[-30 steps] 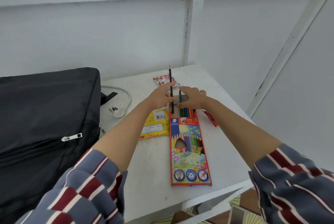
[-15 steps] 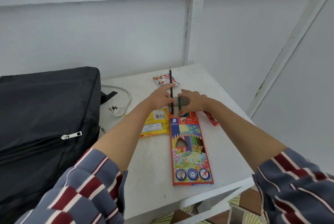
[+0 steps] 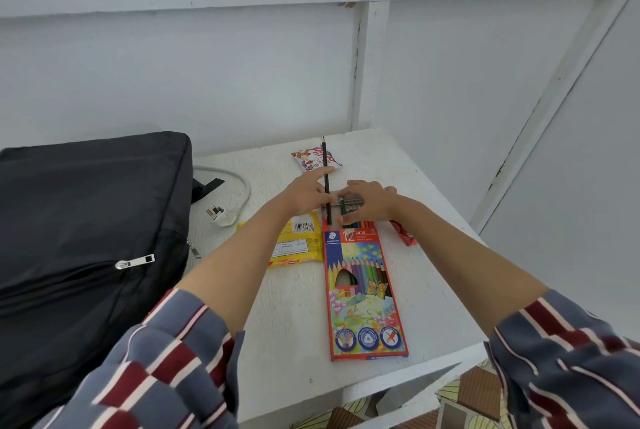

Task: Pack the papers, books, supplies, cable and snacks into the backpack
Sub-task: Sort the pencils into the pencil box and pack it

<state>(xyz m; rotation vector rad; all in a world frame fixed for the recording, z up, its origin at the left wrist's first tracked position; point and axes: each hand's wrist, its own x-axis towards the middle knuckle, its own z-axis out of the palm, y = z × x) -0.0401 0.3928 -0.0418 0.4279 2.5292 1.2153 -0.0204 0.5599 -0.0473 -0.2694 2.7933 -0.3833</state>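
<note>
A red box of coloured pencils [image 3: 363, 290] lies on the white table [image 3: 294, 342] with its far end open and pencil ends sticking out. My left hand [image 3: 304, 193] pinches a black pencil [image 3: 324, 158] whose near tip is at the box's open mouth. My right hand [image 3: 369, 201] is curled over the box's open flap and the pencil ends, thumb at the mouth. A closed black backpack [image 3: 86, 220] lies to the left. Between it and the box are a white cable with plug [image 3: 225, 213] and a yellow snack packet [image 3: 298, 241].
A white-and-red snack packet [image 3: 310, 160] lies beyond my hands, under the black pencil's far end. A red packet [image 3: 403, 232] shows beside my right wrist. White walls close the back and right. The table's front edge [image 3: 381, 383] is near, with patterned floor below.
The black pencil has slid slightly toward the box mouth. My right hand's fingers went from lying flat on the pencil ends to curling over them and the flap.
</note>
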